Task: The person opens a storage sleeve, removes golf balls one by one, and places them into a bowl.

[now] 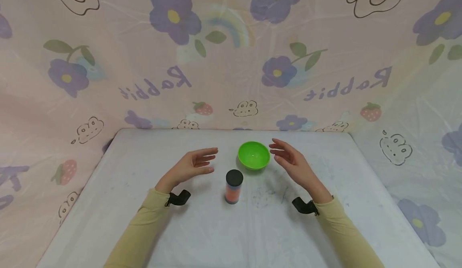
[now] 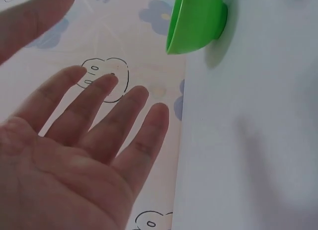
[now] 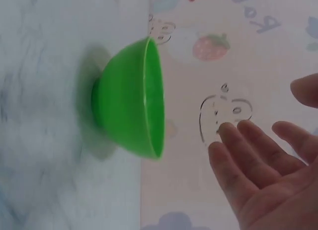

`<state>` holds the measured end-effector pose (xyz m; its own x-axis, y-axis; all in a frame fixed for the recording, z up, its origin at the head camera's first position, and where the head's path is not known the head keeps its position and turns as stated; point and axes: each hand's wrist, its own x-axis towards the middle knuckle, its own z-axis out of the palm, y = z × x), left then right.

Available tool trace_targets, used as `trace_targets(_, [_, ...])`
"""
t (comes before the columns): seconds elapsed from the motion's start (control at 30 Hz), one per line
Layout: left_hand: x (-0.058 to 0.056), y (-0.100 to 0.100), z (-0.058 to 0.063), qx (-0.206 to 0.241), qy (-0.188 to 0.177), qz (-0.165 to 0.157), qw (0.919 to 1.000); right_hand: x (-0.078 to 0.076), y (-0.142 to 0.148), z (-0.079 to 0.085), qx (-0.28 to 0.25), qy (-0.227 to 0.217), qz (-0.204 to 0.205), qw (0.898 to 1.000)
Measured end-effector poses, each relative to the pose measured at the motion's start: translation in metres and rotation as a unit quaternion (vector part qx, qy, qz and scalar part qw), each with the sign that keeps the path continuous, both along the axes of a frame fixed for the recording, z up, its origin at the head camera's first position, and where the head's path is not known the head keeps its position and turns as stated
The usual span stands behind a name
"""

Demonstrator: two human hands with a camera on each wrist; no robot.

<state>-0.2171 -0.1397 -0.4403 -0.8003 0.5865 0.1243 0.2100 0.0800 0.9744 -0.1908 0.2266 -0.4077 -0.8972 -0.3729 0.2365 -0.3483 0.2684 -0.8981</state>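
Observation:
A bright green bowl (image 1: 254, 155) stands upright on the white table, and its inside looks bare. In front of it, a little to the left, is an upright cylindrical container (image 1: 234, 187) with a black lid and a reddish, see-through-looking body. My left hand (image 1: 195, 164) hovers left of both, fingers extended and nothing in them; the left wrist view shows its palm and the bowl (image 2: 198, 24) beyond the fingertips. To the right of the bowl hangs my right hand (image 1: 290, 161), fingers loosely spread and holding nothing. In the right wrist view the bowl (image 3: 130, 98) sits beside its fingertips.
The white table (image 1: 202, 236) has faint dark smudges right of the container. A printed curtain (image 1: 223, 71) with flowers, rabbits and strawberries rises behind the far edge and along both sides. Black wrist camera mounts (image 1: 179, 197) stick out inward from both sleeves.

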Motion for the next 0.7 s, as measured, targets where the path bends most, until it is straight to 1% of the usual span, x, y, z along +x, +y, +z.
trace_targets(0.07, [0.003, 0.001, 0.000, 0.004, -0.002, -0.012, 0.9999, -0.001, -0.001, -0.005, -0.012, -0.009, 0.008, 1.000])
trace_targets(0.13, [0.006, 0.002, 0.000, 0.006, -0.005, -0.022, 0.9997, 0.001, -0.003, -0.006, -0.019, -0.010, 0.017, 1.000])
trace_targets(0.27, [0.012, 0.004, 0.001, -0.006, -0.009, -0.033, 0.9994, 0.007, -0.009, -0.005, -0.034, -0.014, 0.032, 0.999])
trace_targets(0.37, [0.015, 0.006, 0.001, -0.015, -0.006, -0.038, 0.9992, 0.012, -0.013, -0.005, -0.044, -0.013, 0.047, 0.998])
trace_targets(0.5, [0.019, 0.009, 0.000, -0.016, -0.002, -0.044, 0.9989, 0.017, -0.018, -0.005, -0.054, -0.018, 0.066, 0.996])
trace_targets(0.67, [0.022, 0.013, -0.005, -0.013, -0.004, -0.051, 0.9986, 0.023, -0.024, -0.008, -0.066, -0.028, 0.084, 0.994])
trace_targets(0.7, [0.024, 0.014, -0.002, -0.013, -0.006, -0.050, 0.9986, 0.024, -0.026, -0.009, -0.069, -0.030, 0.088, 0.993])
